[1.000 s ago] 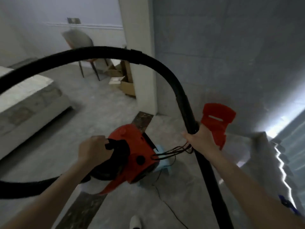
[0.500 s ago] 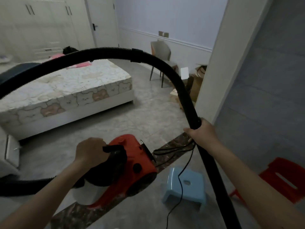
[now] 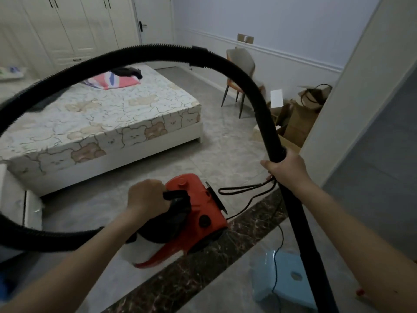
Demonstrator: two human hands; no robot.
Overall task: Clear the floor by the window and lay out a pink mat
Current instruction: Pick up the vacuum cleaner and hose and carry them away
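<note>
Vacuum cleaner, red and black, is held off the floor by its black top handle, which is gripped by the left hand with fingers curled round it. Right hand is closed round the black rigid tube, thumb side up. Loops of the black power cord hang just below the right hand; whether they are pinched in the same hand cannot be told. From the tube a ribbed black hose arches up and over to the far left of the left hand, then curves back beneath the left forearm toward the vacuum body.

A light blue stool is seen on the floor below the right hand, with the cord trailing across it. A dark marble strip in the floor runs under both hands. A bed with a bear-print sheet lies beyond the left hand, with a pink striped cloth and a dark garment on it. A chair and cardboard boxes stand beyond the right hand, by the wall. Whether the pink cloth is the mat cannot be told.
</note>
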